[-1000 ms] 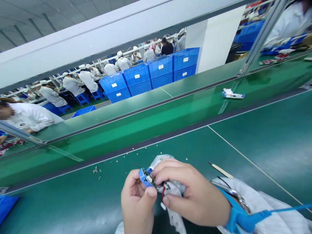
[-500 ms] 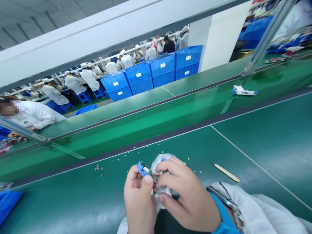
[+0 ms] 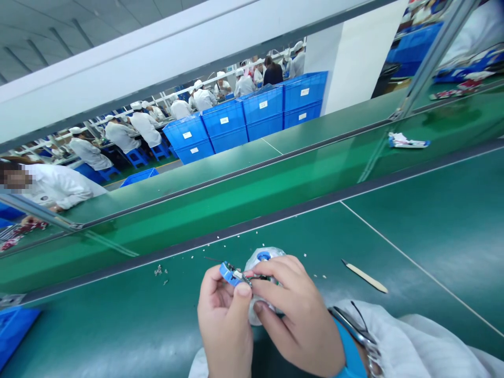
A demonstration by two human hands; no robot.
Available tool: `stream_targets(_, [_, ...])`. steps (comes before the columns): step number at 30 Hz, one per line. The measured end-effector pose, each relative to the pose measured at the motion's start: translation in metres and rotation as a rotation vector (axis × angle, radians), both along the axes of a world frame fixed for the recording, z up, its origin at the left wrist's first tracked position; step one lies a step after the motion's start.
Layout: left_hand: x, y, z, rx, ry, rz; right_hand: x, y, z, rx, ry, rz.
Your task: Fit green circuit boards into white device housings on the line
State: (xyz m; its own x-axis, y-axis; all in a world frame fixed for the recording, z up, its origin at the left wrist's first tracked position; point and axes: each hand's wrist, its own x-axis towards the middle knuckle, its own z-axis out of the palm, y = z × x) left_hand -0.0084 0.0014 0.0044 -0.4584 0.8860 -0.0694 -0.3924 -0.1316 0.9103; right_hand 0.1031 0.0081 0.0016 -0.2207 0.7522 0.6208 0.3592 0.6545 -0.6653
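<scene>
Low in the middle of the head view, my left hand (image 3: 222, 320) pinches a small blue part with a circuit board and thin wires (image 3: 232, 273) between thumb and fingers. My right hand (image 3: 293, 315) is closed around a white rounded piece with a blue spot on top (image 3: 262, 257) and presses its fingertips against the same small part. Both hands hover just above the green bench mat (image 3: 118, 325). A blue strap and a metal band sit on my right wrist.
A thin cream stick (image 3: 364, 276) lies on the mat to the right. Small white crumbs (image 3: 159, 271) are scattered ahead. A white and blue item (image 3: 407, 142) rides the green conveyor belt. Blue crates (image 3: 244, 118) and several workers in white are beyond.
My hands have shifted slightly and turned the assembly, so the white piece's blue top now shows. The white and blue item on the belt has travelled to the right.
</scene>
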Motion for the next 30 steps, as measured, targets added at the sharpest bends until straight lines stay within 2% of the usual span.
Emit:
stream_targets(3, [-0.003,-0.002,0.001,0.003,0.02,-0.069,0.002,0.002,0.002,-0.12,0.025,0.079])
stream_targets(8, [-0.01,-0.003,-0.002,0.017,0.019,-0.237,0.009,0.009,0.004,-0.37,0.128,0.291])
stream_targets(12, [-0.013,-0.003,-0.002,0.015,-0.004,-0.327,0.012,0.013,-0.001,-0.574,0.294,0.408])
stream_targets(15, [-0.009,-0.006,0.0,-0.003,0.019,-0.342,0.014,0.018,-0.002,-0.68,0.436,0.364])
stream_targets(18, [0.001,-0.01,0.005,-0.042,0.048,-0.255,0.018,0.024,0.006,-0.747,0.462,0.275])
stream_targets(21, [0.01,-0.014,0.01,-0.033,0.017,-0.227,0.023,0.027,0.021,-0.695,0.354,0.338])
stream_targets(24, [0.012,-0.017,0.011,-0.004,0.011,-0.279,0.027,0.028,0.035,-0.474,0.146,0.386])
stream_targets(27, [0.009,-0.02,0.01,0.018,0.041,-0.308,0.029,0.029,0.041,-0.308,0.001,0.375])
stream_targets(30, [0.006,-0.022,0.009,0.019,0.079,-0.311,0.028,0.031,0.044,-0.238,-0.059,0.405])
